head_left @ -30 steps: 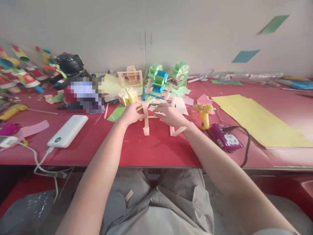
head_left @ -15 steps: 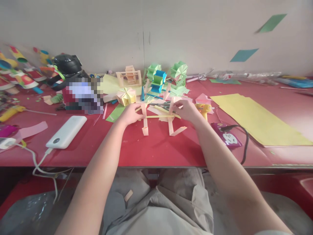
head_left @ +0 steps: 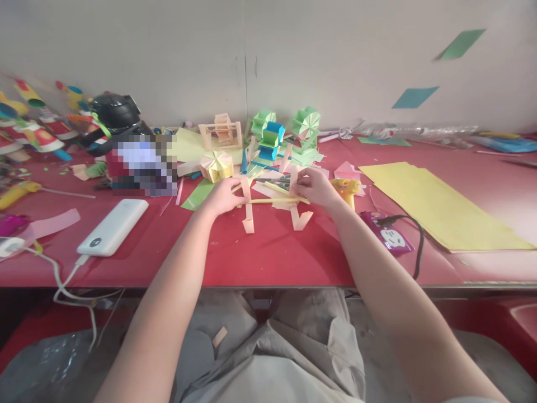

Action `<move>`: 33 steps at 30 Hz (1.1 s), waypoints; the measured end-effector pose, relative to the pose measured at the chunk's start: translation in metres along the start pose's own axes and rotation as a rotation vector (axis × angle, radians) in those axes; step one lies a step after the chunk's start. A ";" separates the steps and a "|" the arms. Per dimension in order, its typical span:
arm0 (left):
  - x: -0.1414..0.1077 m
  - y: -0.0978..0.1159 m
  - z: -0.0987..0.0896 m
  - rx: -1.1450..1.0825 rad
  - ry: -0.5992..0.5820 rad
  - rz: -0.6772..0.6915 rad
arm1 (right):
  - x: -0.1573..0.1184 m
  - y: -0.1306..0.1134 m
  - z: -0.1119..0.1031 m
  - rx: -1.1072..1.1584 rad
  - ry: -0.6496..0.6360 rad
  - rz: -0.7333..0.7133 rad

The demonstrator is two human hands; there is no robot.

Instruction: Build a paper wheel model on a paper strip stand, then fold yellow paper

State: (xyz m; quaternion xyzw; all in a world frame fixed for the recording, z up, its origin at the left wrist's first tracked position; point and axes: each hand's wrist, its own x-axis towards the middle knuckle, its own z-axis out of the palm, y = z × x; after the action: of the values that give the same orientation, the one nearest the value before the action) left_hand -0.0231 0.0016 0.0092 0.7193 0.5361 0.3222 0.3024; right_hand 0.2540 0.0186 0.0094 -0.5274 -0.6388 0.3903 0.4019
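Two folded pale-pink paper strips stand a short way apart, with a thin yellow paper rod running between them. My left hand is closed on the left paper strip, near the rod's left end. At the other end, my right hand pinches the upper part of the right paper strip, whose lower end bends out to the right. Behind the rod lie grey scissors, partly covered by paper pieces. A yellow pleated paper wheel sits just beyond my left hand.
Green paper wheels, a blue-green one and a pink wheel in a frame stand at the back. A yellow glue gun, purple power socket and yellow sheets lie right. A white power bank lies left.
The right strip's lower end has swung inward, now reaching less far to the right. My right hand has shifted slightly left; my left hand keeps its hold. The view has moved a little.
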 end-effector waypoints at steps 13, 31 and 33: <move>0.000 -0.001 0.002 -0.049 -0.015 0.005 | -0.002 0.004 -0.012 -0.102 -0.192 -0.054; -0.001 -0.004 -0.001 -0.054 -0.051 0.031 | -0.010 0.000 -0.014 -0.079 -0.242 -0.083; -0.001 -0.005 -0.002 -0.053 -0.053 0.018 | -0.009 0.003 -0.014 -0.123 -0.243 -0.096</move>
State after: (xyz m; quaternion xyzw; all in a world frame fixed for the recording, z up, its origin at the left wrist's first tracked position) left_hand -0.0272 0.0018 0.0064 0.7240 0.5127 0.3198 0.3326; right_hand 0.2693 0.0114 0.0111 -0.4687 -0.7300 0.3917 0.3067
